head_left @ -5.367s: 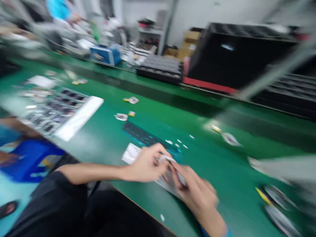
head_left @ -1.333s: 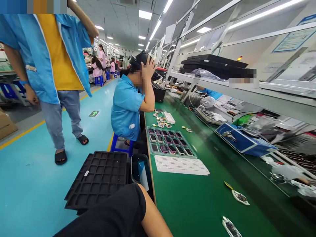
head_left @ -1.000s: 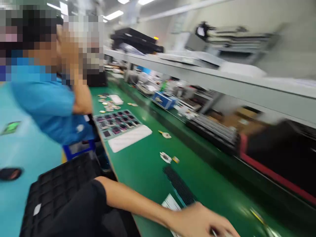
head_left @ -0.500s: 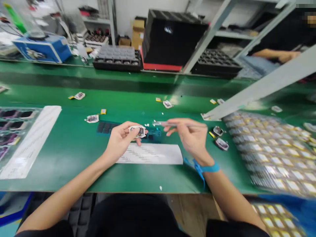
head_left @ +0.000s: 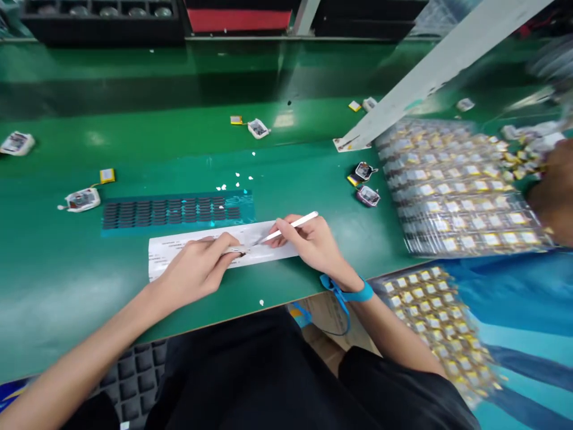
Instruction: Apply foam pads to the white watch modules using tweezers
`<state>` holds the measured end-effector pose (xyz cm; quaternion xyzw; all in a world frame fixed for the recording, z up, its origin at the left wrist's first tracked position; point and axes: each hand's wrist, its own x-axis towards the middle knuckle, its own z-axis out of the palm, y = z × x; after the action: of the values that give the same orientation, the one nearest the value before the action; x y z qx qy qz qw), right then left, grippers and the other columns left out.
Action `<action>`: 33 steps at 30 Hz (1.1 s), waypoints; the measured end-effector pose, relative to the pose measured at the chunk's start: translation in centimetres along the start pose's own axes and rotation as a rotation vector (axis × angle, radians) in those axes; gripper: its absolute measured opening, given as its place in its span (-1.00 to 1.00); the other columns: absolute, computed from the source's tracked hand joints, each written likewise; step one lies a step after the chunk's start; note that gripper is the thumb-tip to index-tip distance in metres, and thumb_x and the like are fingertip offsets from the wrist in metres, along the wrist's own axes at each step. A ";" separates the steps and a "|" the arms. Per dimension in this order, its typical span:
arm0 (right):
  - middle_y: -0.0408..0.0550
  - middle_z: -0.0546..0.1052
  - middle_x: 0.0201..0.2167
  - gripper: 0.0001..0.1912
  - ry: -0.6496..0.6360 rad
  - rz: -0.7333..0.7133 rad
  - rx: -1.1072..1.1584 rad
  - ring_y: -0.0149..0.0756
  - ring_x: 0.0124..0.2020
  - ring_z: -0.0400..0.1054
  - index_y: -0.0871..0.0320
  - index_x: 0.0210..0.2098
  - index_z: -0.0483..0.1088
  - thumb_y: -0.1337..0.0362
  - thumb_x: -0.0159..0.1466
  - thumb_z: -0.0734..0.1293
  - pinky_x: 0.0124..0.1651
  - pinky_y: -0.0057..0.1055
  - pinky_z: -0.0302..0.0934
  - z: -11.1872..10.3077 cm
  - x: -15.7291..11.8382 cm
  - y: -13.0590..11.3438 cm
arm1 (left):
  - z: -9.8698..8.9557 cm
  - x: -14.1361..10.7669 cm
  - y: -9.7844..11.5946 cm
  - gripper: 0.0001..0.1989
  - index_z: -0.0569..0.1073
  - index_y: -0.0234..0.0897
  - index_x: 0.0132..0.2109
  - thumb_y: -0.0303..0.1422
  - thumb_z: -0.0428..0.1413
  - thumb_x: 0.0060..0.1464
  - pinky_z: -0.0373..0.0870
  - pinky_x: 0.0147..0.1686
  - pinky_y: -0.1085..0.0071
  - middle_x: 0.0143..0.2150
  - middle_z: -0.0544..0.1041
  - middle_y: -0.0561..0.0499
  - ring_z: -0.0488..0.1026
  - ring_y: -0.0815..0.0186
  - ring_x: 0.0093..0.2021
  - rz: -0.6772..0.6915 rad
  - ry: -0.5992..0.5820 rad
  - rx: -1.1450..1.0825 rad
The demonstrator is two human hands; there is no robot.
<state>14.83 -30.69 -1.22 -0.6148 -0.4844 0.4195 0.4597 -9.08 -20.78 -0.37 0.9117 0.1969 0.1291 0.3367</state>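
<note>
My left hand [head_left: 197, 267] presses a small white-framed part [head_left: 237, 249] down on a white sticker sheet [head_left: 170, 254] near the table's front edge; the part is mostly hidden under the fingers. My right hand [head_left: 316, 243] holds white tweezers [head_left: 290, 226] whose tip points left at that part. A blue wrist strap [head_left: 351, 294] circles my right wrist. Just beyond the sheet lies a teal strip of small dark pads [head_left: 174, 210].
Loose small parts lie on the green table [head_left: 67, 269]: one at left [head_left: 82, 199], one behind [head_left: 258, 128], two at right [head_left: 367, 182]. Clear trays of gold-tipped parts [head_left: 456, 191] fill the right side; another tray [head_left: 441, 328] hangs below the edge. A grey bar [head_left: 430, 65] slants overhead.
My view swung from the aisle and a seated co-worker down to the table. Both hands dropped onto the white sheet, the left now pressing the part flat, the tweezers' tip brought in to it.
</note>
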 end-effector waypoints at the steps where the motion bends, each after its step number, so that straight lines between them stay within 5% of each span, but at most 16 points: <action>1: -0.01 0.69 -0.40 -0.44 -0.005 -0.002 -0.007 -0.34 -0.46 0.58 0.15 -0.36 0.59 -0.22 0.37 0.33 -0.35 -0.45 0.48 -0.1 -0.1 -0.1 | -0.1 0.1 0.1 -0.82 0.46 -0.28 -0.01 -0.37 -0.03 0.44 0.23 -0.50 0.47 -0.32 0.64 0.01 0.42 0.36 -0.58 -0.003 0.002 -0.007; 11: -0.01 0.72 -0.30 -0.47 -0.104 -0.018 0.031 -0.26 -0.27 0.63 0.08 -0.47 0.65 -0.16 0.38 0.34 -0.20 -0.36 0.53 -0.6 0.1 -0.4 | -0.4 0.3 0.4 -0.83 0.48 -0.28 -0.05 -0.40 -0.01 0.41 0.15 -0.54 0.47 -0.41 0.58 0.07 0.36 0.38 -0.60 -0.039 -0.011 -0.037; 15: -0.02 0.71 -0.39 -0.51 0.033 -0.023 0.094 -0.28 -0.40 0.60 0.09 -0.46 0.65 -0.15 0.36 0.39 -0.30 -0.37 0.52 -1.1 0.4 -0.9 | -0.4 0.3 0.6 -0.84 0.52 -0.28 -0.05 -0.37 0.04 0.39 0.20 -0.54 0.48 -0.44 0.59 0.09 0.34 0.42 -0.63 -0.079 0.036 -0.121; 19: -0.08 0.70 -0.43 -0.59 0.182 -0.190 0.145 -0.28 -0.48 0.60 0.09 -0.34 0.67 -0.09 0.38 0.40 -0.37 -0.37 0.53 -0.1 0.9 -3.3 | -1.5 0.6 1.3 -0.80 0.54 -0.29 0.04 -0.35 0.11 0.36 0.32 -0.57 0.53 -0.60 0.52 0.15 0.50 0.39 -0.62 -0.235 0.165 -0.496; 25: -0.15 0.70 -0.40 -0.56 0.080 -0.396 -0.002 -0.35 -0.31 0.63 0.03 -0.42 0.67 0.11 0.50 0.29 -0.24 -0.43 0.53 2.7 1.8 -5.9 | -2.7 0.6 2.0 -0.67 0.53 -0.26 0.12 -0.52 0.25 0.22 0.67 -0.18 0.46 -0.22 0.72 0.02 0.73 0.27 -0.28 -0.200 0.181 -1.005; 33: -0.20 0.69 -0.44 -0.60 0.064 -0.423 0.024 -0.41 -0.29 0.62 0.06 -0.39 0.64 0.25 0.51 0.26 -0.18 -0.48 0.48 3.4 2.1 -5.4 | -2.1 0.2 2.1 -0.65 0.54 -0.29 0.13 -0.54 0.26 0.22 0.70 -0.13 0.44 -0.15 0.73 -0.06 0.74 0.17 -0.20 -0.226 0.228 -1.039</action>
<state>10.78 -27.49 3.13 -0.5072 -0.5827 0.2997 0.5598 -9.13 -21.02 2.62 0.5787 0.2394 0.2702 0.7313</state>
